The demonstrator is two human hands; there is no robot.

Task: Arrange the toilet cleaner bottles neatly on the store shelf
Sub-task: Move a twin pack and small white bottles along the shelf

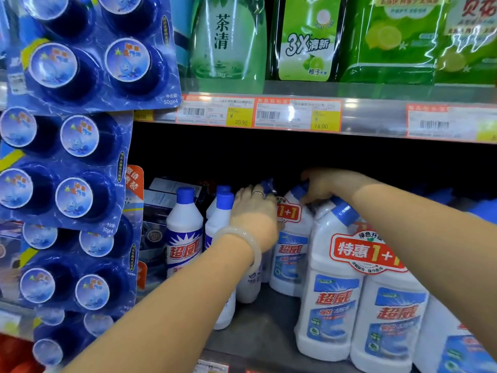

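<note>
White toilet cleaner bottles with blue caps stand on the grey shelf [258, 335]. A twin pack [290, 262] with a red 1+1 sticker stands in the middle. My left hand [254, 211], with a pale bangle on the wrist, is closed around the pack's left neck. My right hand [322, 185] grips the blue cap of its right bottle. A second twin pack [349, 297] stands in front at the right, partly under my right forearm. Single slimmer bottles [184, 230] stand to the left, one partly hidden by my left arm.
Blue blister cards of toilet blocks [70, 162] hang down the left side. Dark boxes [154, 238] sit behind the single bottles. The shelf above [376, 117] carries price tags and green detergent pouches and bottles [228, 44]. The back of the lower shelf is dark.
</note>
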